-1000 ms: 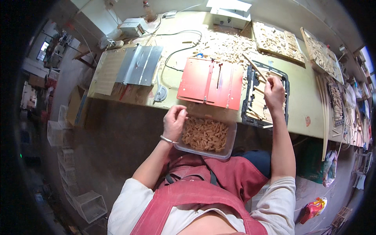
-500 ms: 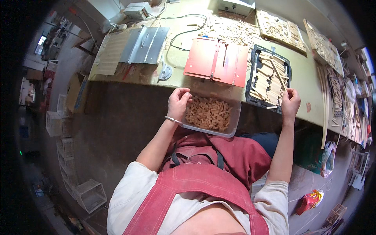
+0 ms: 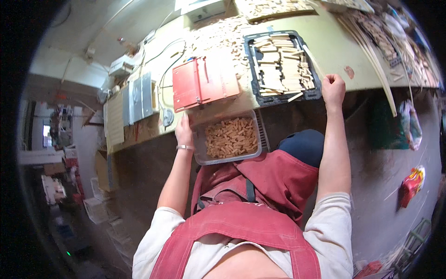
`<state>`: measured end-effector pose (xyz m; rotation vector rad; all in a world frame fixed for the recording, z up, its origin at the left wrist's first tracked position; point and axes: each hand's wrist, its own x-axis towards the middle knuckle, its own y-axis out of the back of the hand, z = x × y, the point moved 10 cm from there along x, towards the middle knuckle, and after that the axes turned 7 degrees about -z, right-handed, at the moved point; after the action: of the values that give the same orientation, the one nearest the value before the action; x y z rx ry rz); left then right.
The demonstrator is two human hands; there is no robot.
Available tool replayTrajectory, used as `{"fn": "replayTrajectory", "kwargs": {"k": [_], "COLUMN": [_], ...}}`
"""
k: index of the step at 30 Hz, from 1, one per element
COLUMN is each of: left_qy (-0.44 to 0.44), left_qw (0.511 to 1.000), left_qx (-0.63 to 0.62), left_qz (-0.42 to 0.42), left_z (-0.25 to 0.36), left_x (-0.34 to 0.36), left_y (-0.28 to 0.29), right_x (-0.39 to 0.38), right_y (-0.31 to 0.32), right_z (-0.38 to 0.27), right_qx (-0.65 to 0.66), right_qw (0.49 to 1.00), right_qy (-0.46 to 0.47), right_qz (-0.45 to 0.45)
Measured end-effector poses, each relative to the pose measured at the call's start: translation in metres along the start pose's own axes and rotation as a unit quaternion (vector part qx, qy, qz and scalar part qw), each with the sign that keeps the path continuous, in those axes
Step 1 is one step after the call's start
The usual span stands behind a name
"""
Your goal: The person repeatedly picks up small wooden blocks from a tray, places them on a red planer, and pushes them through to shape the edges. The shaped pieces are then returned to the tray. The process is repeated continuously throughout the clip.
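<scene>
My right hand (image 3: 333, 90) is closed around the lower end of a thin wooden strip (image 3: 314, 61), which slants up and left past the right rim of a black plastic crate (image 3: 317, 93). Wooden sticks (image 3: 283, 63) lie in rows inside that crate. At the left side of a clear plastic bin (image 3: 200, 153), my left hand (image 3: 184, 131) has its fingers stretched out, near the front edge of a red saw table (image 3: 186, 88). Whether it touches the bin I cannot tell. Short wooden pieces (image 3: 232, 138) fill much of the bin, close to my lap.
Left of the red saw table are a grey metal table (image 3: 141, 97) and a round gauge (image 3: 167, 117). Loose wood bits (image 3: 213, 35) cover the back of the workbench (image 3: 334, 51). Long wooden strips (image 3: 374, 69) reach past its front edge at right.
The view has swung to the right. My left hand has gone from closed fingers over the bin to stretched fingers at its left side. My right hand still holds the strip beside the crate.
</scene>
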<state>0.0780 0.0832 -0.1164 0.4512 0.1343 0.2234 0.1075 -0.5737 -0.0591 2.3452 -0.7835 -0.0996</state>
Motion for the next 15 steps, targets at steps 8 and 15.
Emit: {"fn": "replayTrajectory", "kwargs": {"k": [8,15], "left_qy": [0.206,0.233], "left_qw": [0.966,0.97], "left_qx": [0.073,0.037], "left_qz": [-0.135,-0.054], "left_z": [-0.108,-0.106], "left_x": [-0.08,-0.1], "left_y": [0.003,-0.007], "right_x": [0.017,0.025], "right_y": [0.013,0.005], "right_z": [0.089,0.066], "right_qx": [-0.161,-0.286], "right_qw": [0.983,0.954], "right_qy": [-0.09,0.049], "right_qz": [0.023,0.08]}}
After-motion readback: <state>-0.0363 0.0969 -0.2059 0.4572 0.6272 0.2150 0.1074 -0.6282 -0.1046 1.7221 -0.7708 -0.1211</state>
